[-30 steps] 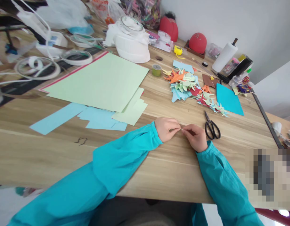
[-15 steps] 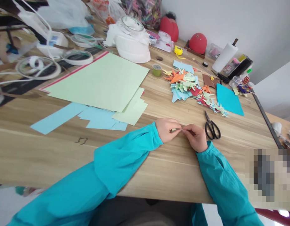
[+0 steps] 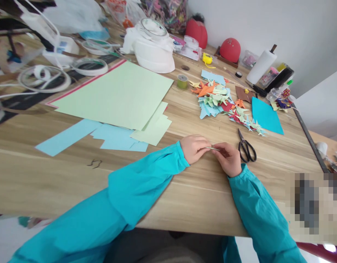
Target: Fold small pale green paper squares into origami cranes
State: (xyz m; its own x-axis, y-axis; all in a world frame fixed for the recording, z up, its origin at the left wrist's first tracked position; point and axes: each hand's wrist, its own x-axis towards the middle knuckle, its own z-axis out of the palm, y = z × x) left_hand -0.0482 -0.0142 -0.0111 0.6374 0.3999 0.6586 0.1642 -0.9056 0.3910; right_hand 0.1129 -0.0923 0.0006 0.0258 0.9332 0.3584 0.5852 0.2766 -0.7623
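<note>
Between my fingertips is a small, thin piece of folded pale green paper (image 3: 213, 148), seen nearly edge-on. My left hand (image 3: 195, 149) pinches its left end, and my right hand (image 3: 228, 157) grips its right end with thumb and fingers. Most of the paper is hidden by the fingers. Black-handled scissors (image 3: 246, 148) lie just right of my right hand, their blades pointing away. Beyond my hands sits a pile of folded paper stars (image 3: 214, 96) in orange, green, blue and red.
Large pale green sheets (image 3: 121, 96) lie at the left, with light blue paper pieces (image 3: 68, 138) in front. A spool of green thread (image 3: 182, 82), a teal paper square (image 3: 267, 115) and a yellow tape measure (image 3: 207, 58) stand farther back. Cables and tape rolls (image 3: 90, 67) crowd the far left.
The folded paper has turned in my fingers and now shows as a thin strip reaching into my right hand. Both hands have shifted only slightly.
</note>
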